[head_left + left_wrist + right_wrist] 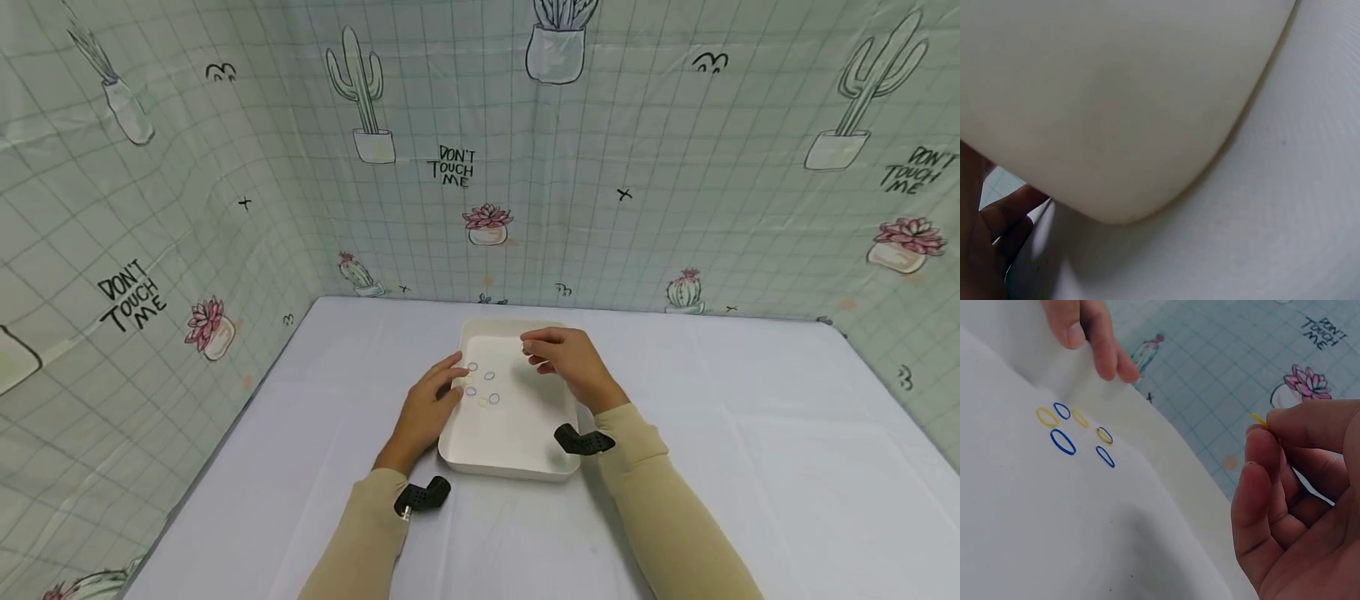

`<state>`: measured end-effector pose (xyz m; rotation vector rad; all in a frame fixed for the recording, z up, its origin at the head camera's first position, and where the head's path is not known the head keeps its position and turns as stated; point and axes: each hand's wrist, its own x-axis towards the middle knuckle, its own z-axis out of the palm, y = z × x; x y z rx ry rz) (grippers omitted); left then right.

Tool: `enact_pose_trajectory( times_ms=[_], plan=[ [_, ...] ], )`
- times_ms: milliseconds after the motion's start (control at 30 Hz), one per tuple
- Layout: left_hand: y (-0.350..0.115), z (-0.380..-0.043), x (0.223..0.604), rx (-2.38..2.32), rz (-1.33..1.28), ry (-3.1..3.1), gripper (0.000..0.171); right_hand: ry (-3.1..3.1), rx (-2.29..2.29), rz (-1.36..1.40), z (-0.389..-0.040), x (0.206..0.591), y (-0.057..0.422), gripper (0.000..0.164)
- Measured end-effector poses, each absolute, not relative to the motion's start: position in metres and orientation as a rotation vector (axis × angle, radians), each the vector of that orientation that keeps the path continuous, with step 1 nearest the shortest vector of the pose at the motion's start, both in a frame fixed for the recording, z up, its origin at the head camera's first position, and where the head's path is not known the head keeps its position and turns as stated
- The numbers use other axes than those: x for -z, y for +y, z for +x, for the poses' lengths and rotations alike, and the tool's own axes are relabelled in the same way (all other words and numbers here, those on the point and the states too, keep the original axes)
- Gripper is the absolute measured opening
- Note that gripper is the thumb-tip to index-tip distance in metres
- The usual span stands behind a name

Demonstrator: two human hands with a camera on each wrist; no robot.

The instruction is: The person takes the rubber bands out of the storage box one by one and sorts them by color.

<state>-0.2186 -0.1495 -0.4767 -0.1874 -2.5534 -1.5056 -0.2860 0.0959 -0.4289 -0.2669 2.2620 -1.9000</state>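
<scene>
My right hand [573,360] is raised over the upper right part of a white tray [517,433]. Its thumb and index finger pinch a thin yellow rubber band [1258,417], mostly hidden by the fingertips. Along the tray's left rim rests my left hand [427,407], with relaxed fingers reaching just over the edge. Several small rubber bands lie on the tray floor near that hand. Among them are a blue band [1063,442] and a yellow band [1047,417]; at one spot a blue one and a yellow one overlap.
The tray stands on a table with a white cloth [750,450]. Behind and to the left hangs a checked curtain [585,167] printed with cactus drawings. A black wrist camera [422,496] sits on the left sleeve, another black camera [583,440] on the right.
</scene>
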Motion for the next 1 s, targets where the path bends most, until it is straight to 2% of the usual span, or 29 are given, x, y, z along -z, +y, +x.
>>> enact_pose_trajectory(
  times_ms=[300, 800, 1000],
  plan=[
    [-0.148, -0.219, 0.475, 1.490, -0.184, -2.562, 0.030, 2.254, 1.994, -0.235, -0.276, 0.425, 0.114, 0.031],
    [-0.150, -0.216, 0.475, 1.487, -0.181, -2.594, 0.031, 2.294, 2.012, -0.131, -0.267, 0.430, 0.146, 0.042],
    [-0.149, -0.217, 0.476, 1.490, -0.184, -2.586, 0.031, 2.295, 2.040, -0.050, -0.271, 0.438, 0.159, 0.041]
  ],
)
